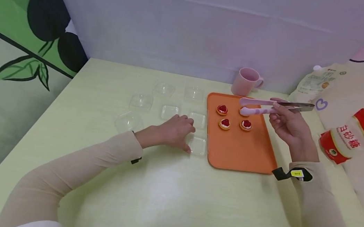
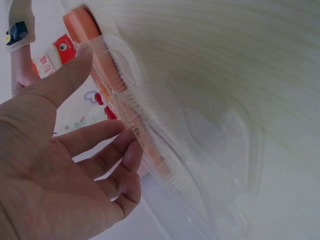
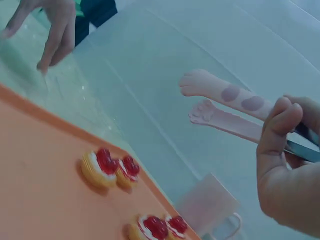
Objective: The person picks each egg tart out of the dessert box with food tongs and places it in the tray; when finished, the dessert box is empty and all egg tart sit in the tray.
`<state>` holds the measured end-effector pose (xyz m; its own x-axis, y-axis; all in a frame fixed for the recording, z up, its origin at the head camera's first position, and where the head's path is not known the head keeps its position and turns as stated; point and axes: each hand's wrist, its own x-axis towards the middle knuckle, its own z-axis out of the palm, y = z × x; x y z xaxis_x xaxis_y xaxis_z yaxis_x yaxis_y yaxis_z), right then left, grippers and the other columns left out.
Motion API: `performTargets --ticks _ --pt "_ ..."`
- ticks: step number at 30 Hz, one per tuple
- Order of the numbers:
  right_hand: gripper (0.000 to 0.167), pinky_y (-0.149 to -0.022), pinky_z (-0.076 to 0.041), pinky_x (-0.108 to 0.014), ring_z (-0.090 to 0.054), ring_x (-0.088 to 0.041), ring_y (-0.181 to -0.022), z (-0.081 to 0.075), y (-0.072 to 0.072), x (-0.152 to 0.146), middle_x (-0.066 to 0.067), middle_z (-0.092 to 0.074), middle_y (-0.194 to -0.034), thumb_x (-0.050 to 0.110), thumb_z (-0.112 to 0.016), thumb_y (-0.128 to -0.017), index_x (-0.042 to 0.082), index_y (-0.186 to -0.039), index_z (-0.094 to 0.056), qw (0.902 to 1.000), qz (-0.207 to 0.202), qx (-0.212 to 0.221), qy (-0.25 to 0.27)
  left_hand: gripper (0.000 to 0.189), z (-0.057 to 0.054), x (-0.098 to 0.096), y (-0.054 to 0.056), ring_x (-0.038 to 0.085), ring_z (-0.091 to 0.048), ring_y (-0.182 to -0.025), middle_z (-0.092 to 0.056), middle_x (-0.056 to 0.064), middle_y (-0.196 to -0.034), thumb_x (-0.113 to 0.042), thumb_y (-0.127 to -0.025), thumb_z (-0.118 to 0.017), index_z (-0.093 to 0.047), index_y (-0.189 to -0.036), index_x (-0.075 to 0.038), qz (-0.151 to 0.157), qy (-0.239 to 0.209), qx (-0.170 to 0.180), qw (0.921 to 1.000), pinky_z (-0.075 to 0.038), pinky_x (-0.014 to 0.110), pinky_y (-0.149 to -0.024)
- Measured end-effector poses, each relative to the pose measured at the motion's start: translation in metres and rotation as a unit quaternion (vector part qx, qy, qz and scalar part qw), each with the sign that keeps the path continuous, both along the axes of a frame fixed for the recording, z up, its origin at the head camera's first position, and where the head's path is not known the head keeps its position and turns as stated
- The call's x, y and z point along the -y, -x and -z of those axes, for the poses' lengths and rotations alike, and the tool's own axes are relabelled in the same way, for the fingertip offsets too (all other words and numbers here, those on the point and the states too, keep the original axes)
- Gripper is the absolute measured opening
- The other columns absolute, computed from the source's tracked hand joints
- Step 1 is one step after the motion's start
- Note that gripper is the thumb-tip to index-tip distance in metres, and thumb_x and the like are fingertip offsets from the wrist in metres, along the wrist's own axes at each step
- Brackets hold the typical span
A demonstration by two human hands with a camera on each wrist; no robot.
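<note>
My left hand is spread at the left edge of a clear plastic container, left of an orange tray. In the left wrist view, its thumb and fingertips lie at the ribbed side of the clear plastic; whether they press on it is unclear. My right hand grips pink paw-tipped tongs over the tray's right side. The tongs' tips are apart with nothing between them. Several small berry tarts sit on the tray; the tongs partly cover one.
More clear plastic pieces, such as this container, spread over the table left of the tray. Behind the tray stands a pink mug. On the right are a red and white spouted bag and a pale pouch.
</note>
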<state>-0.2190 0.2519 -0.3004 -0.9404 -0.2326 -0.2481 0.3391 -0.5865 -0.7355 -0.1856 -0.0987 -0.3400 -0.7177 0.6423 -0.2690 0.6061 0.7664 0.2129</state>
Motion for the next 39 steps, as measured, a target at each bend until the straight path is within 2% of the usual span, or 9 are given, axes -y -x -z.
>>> performTargets --ticks 3,6,11,17,21,24,30,33,39 --pt "0.019 -0.062 -0.056 -0.027 -0.062 -0.023 -0.066 0.002 -0.002 0.003 -0.013 -0.069 -0.096 -0.004 -0.057 -0.097 0.001 -0.112 -0.068 0.9976 0.008 0.001 0.069 0.069 0.001 0.0 0.0 0.025 -0.053 -0.103 -0.061 0.007 -0.114 -0.05 -0.075 -0.085 -0.068 -0.126 -0.008 0.0 0.0 0.002 1.0 -0.042 0.038 -0.086" --pt "0.02 -0.069 -0.058 -0.028 -0.064 -0.025 -0.072 0.004 -0.003 0.009 -0.015 -0.065 -0.102 -0.007 -0.054 -0.097 -0.001 -0.112 -0.066 0.9951 0.008 -0.04 0.09 0.069 0.001 0.0 -0.001 0.025 -0.053 -0.103 -0.061 0.007 -0.114 -0.05 -0.075 -0.085 -0.068 -0.126 -0.008 0.002 -0.001 -0.001 1.0 -0.042 0.038 -0.086" --pt "0.026 -0.086 -0.058 -0.03 -0.071 -0.027 -0.09 0.003 -0.007 0.021 -0.015 -0.06 -0.11 -0.015 -0.047 -0.096 -0.003 -0.114 -0.062 0.9832 -0.02 -0.18 0.024 0.068 0.0 0.0 -0.001 0.025 -0.054 -0.101 -0.061 0.006 -0.112 -0.051 -0.074 -0.085 -0.069 -0.125 -0.008 0.006 -0.002 -0.008 0.9999 -0.042 0.038 -0.085" --pt "0.047 -0.096 -0.051 -0.031 -0.067 -0.027 -0.117 -0.006 -0.02 0.037 -0.017 -0.055 -0.128 -0.021 -0.053 -0.089 -0.002 -0.132 -0.051 0.9457 -0.04 -0.299 -0.12 0.068 -0.002 0.0 -0.001 0.025 -0.054 -0.1 -0.061 0.006 -0.111 -0.051 -0.074 -0.085 -0.069 -0.125 -0.008 0.004 -0.001 -0.007 1.0 -0.042 0.037 -0.084" --pt "0.063 -0.102 -0.046 -0.034 -0.057 -0.026 -0.131 -0.009 -0.026 0.045 -0.017 -0.049 -0.137 -0.01 -0.069 -0.085 -0.001 -0.141 -0.043 0.9335 -0.08 -0.335 -0.102 0.068 -0.002 0.0 -0.001 0.025 -0.053 -0.1 -0.06 0.006 -0.111 -0.051 -0.074 -0.085 -0.069 -0.125 -0.008 0.002 -0.002 -0.002 1.0 -0.042 0.037 -0.085" --pt "0.059 -0.101 -0.047 -0.038 -0.06 -0.029 -0.127 -0.008 -0.025 0.05 -0.018 -0.057 -0.13 0.006 -0.077 -0.086 -0.005 -0.137 -0.049 0.9296 -0.053 -0.359 -0.066 0.068 -0.001 0.0 0.0 0.025 -0.053 -0.1 -0.06 0.006 -0.111 -0.05 -0.074 -0.085 -0.069 -0.125 -0.008 0.002 -0.003 0.0 1.0 -0.042 0.037 -0.085" --pt "0.023 -0.079 -0.058 -0.035 -0.076 -0.028 -0.088 -0.005 -0.021 0.05 -0.019 -0.073 -0.1 -0.009 -0.064 -0.091 -0.012 -0.113 -0.063 0.926 0.101 -0.349 -0.102 0.068 0.0 -0.001 0.0 0.025 -0.053 -0.102 -0.06 0.006 -0.112 -0.049 -0.074 -0.086 -0.068 -0.125 -0.008 0.0 -0.006 0.008 0.9999 -0.042 0.038 -0.086" --pt "0.033 -0.071 -0.059 -0.032 -0.076 -0.023 -0.074 -0.003 -0.02 0.045 -0.015 -0.072 -0.099 -0.015 -0.064 -0.087 -0.004 -0.118 -0.061 0.925 0.135 -0.318 -0.159 0.068 0.0 0.0 0.0 0.025 -0.053 -0.102 -0.06 0.006 -0.111 -0.049 -0.074 -0.086 -0.069 -0.125 -0.008 -0.002 -0.004 0.006 1.0 -0.042 0.038 -0.086" --pt "0.056 -0.066 -0.057 -0.03 -0.074 -0.02 -0.067 0.003 -0.013 0.029 -0.014 -0.067 -0.11 -0.009 -0.072 -0.085 0.006 -0.135 -0.055 0.9222 0.171 -0.283 -0.201 0.068 0.0 0.0 0.0 0.025 -0.054 -0.104 -0.06 0.006 -0.113 -0.048 -0.074 -0.086 -0.068 -0.126 -0.008 -0.007 -0.008 0.011 0.9999 -0.042 0.039 -0.087"
